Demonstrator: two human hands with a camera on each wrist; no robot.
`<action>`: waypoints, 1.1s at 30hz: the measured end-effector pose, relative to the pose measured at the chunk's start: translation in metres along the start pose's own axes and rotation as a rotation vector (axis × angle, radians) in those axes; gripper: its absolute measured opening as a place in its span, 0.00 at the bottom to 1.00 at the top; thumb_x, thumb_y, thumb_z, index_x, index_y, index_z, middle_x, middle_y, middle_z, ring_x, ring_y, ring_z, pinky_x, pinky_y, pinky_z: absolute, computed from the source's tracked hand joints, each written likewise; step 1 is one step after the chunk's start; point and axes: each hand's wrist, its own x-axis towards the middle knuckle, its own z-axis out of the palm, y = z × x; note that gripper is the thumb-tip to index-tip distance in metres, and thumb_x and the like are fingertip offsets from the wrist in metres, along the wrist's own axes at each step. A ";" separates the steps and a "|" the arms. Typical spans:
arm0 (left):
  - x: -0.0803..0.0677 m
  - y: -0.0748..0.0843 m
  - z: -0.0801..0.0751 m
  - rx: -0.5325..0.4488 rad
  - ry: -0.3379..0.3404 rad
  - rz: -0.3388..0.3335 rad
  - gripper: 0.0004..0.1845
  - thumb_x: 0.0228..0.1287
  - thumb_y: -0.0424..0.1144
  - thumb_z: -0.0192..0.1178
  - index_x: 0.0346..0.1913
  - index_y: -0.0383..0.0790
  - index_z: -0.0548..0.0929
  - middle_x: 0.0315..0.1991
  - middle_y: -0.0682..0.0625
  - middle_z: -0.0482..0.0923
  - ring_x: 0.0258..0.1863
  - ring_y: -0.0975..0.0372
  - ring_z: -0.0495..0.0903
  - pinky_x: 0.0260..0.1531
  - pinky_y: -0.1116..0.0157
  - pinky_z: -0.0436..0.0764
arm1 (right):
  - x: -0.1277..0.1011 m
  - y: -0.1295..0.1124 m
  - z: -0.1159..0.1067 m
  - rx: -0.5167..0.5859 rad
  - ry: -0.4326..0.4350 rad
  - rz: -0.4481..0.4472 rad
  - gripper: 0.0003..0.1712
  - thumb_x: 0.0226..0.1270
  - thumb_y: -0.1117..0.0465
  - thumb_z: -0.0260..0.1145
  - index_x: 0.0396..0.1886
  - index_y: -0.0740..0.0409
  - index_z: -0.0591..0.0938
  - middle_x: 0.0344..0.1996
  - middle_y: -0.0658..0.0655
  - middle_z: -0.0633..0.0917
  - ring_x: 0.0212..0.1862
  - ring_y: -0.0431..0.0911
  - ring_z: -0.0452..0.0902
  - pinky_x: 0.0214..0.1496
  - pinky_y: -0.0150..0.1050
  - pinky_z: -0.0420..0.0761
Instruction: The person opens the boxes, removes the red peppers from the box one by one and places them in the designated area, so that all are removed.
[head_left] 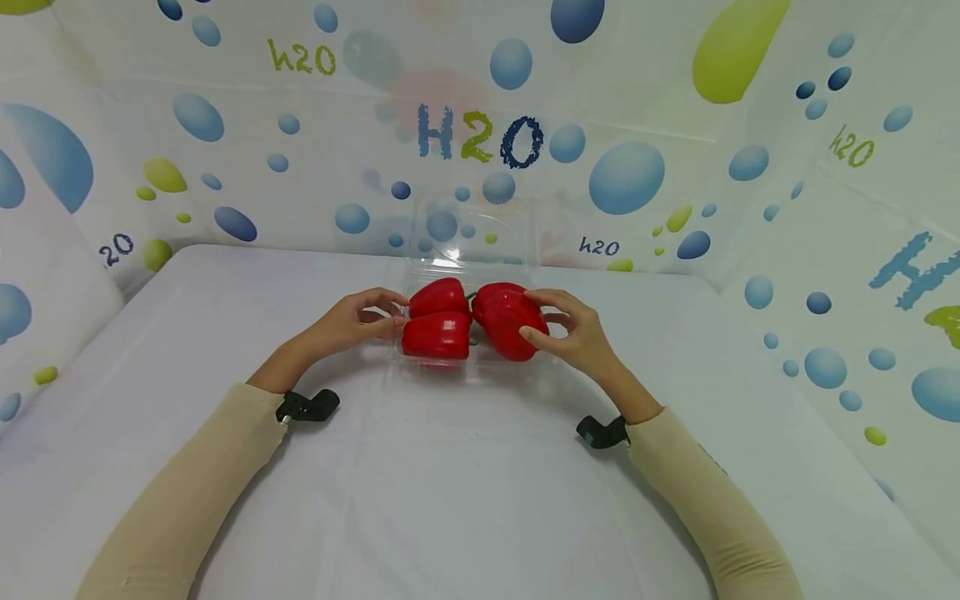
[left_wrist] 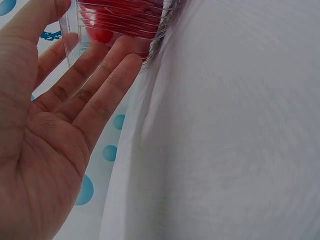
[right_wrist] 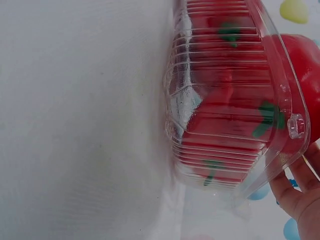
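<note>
white cloth [head_left: 465, 483] covers the tabletop, and a backdrop [head_left: 465, 83] printed with blue and green drops and "h2o" rises behind it. near the back edge sits a clear plastic clamshell container [right_wrist: 295, 125], its lid [head_left: 474, 229] standing open at the rear. two red bell peppers, a rear one [head_left: 438, 296] and a front one [head_left: 437, 335], lie side by side in its left half; a third red pepper [head_left: 489, 293] shows at the right, partly covered by a fourth red pepper [head_left: 519, 329] that sits above the rim. the right hand [head_left: 573, 329] grasps that fourth one, thumb in front and fingers behind. the left hand [head_left: 356, 321] has loose, nearly straight fingers touching the container's left side. this looks like the placing of the fourth pepper; the next move would call for seating it below the rim without squashing the container, then freeing the fingers, with the lid still to close.
</note>
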 end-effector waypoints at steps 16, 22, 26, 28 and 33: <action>0.001 -0.003 0.000 -0.025 -0.004 0.010 0.22 0.63 0.40 0.59 0.58 0.38 0.72 0.49 0.39 0.74 0.47 0.49 0.80 0.42 0.63 0.83 | 0.000 -0.002 -0.002 -0.018 0.017 -0.067 0.29 0.47 0.76 0.69 0.53 0.74 0.73 0.53 0.70 0.76 0.53 0.57 0.72 0.50 0.28 0.78; 0.002 -0.003 0.000 -0.033 -0.009 0.012 0.22 0.63 0.39 0.59 0.58 0.38 0.72 0.49 0.39 0.74 0.46 0.50 0.80 0.42 0.63 0.83 | 0.000 -0.002 -0.007 -0.009 0.034 -0.090 0.29 0.47 0.77 0.67 0.53 0.74 0.73 0.52 0.70 0.76 0.52 0.57 0.72 0.49 0.27 0.78; 0.002 -0.003 0.000 -0.036 -0.009 0.018 0.21 0.63 0.39 0.59 0.58 0.38 0.72 0.48 0.39 0.75 0.46 0.50 0.80 0.42 0.63 0.83 | 0.001 -0.003 -0.013 -0.020 0.051 -0.106 0.28 0.48 0.77 0.67 0.53 0.74 0.73 0.52 0.70 0.76 0.52 0.54 0.72 0.49 0.26 0.78; 0.002 -0.002 0.000 -0.035 -0.008 0.019 0.21 0.63 0.39 0.59 0.58 0.38 0.72 0.48 0.39 0.75 0.46 0.50 0.80 0.42 0.63 0.83 | 0.001 -0.003 -0.016 -0.027 0.062 -0.110 0.28 0.49 0.77 0.66 0.53 0.74 0.73 0.52 0.70 0.76 0.52 0.53 0.72 0.49 0.25 0.77; 0.000 0.002 0.000 -0.023 -0.009 0.002 0.22 0.63 0.40 0.59 0.58 0.39 0.71 0.49 0.39 0.75 0.46 0.50 0.80 0.43 0.63 0.83 | 0.002 -0.002 -0.024 -0.034 0.096 -0.111 0.28 0.48 0.78 0.66 0.53 0.75 0.72 0.52 0.70 0.75 0.52 0.51 0.72 0.50 0.25 0.77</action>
